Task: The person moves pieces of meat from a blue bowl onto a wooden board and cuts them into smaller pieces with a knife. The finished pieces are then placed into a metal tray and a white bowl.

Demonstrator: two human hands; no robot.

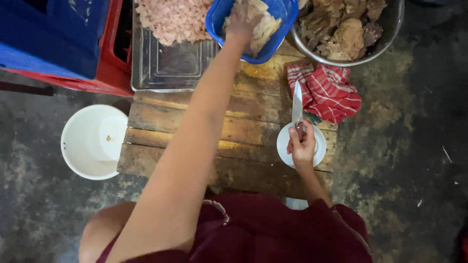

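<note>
**Left hand in the blue basket, right hand holding the knife**

The left hand [240, 20] reaches far forward into a blue plastic basket [282, 14] of pale sliced pieces [265, 27] at the far edge of the worn wooden plank bench [243, 126]; its fingers lie among the pieces, but whether that grip is closed on any cannot be told from here. The right hand [302, 146] is clamped around the handle of a steel-bladed kitchen knife [297, 103], blade pointing away from the person, over a small round white lid [319, 156] lying near the bench's right edge. Just beyond the blade lies a crumpled red-and-white striped cloth [326, 90]. Left of the basket, a shallow rectangular metal tray [165, 68] holds a heap of pink chopped meat [173, 19]. To the right of the basket stands a large round metal bowl [385, 36] with brownish cooked chunks [348, 34]. On the concrete floor left of the bench sits a white plastic bucket [78, 141], beside a red and blue plastic crate [102, 73]
</note>
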